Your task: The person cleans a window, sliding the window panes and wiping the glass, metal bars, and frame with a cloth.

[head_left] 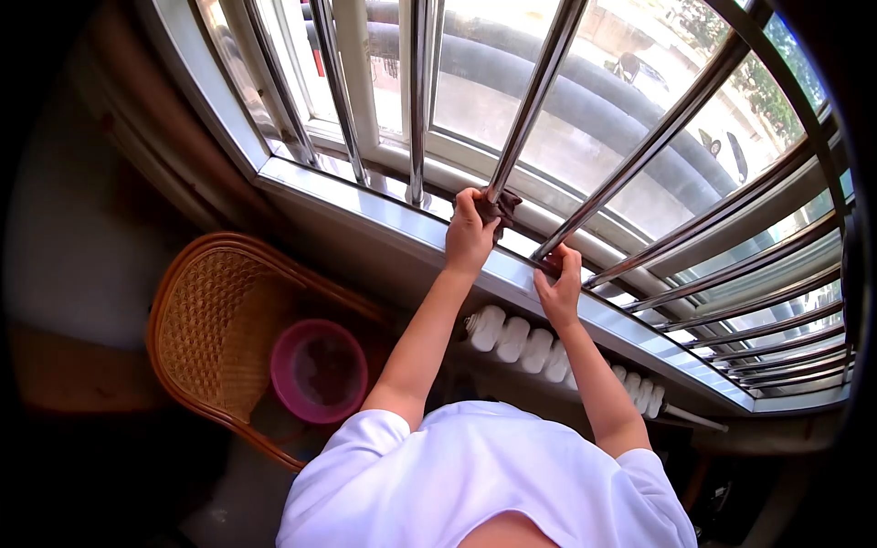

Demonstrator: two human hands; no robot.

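Note:
My left hand [468, 239] is closed round the foot of a shiny metal window bar [533, 100], with a crumpled dark brown cloth [502, 208] bunched between hand and bar. Beside it, at the base of the neighbouring bar [653, 146], my right hand [561, 290] is bent with its fingers closed. A bit of dark reddish cloth [551, 262] shows under those fingers. Whether it belongs to the same cloth I cannot tell. Both hands are just above the pale window sill [402, 219].
Below left stands a wicker chair [206, 320] with a pink basin [285, 373] of murky water on it. A white radiator [513, 338] runs under the sill. More metal bars [749, 315] line the window to the right, with glass panes behind.

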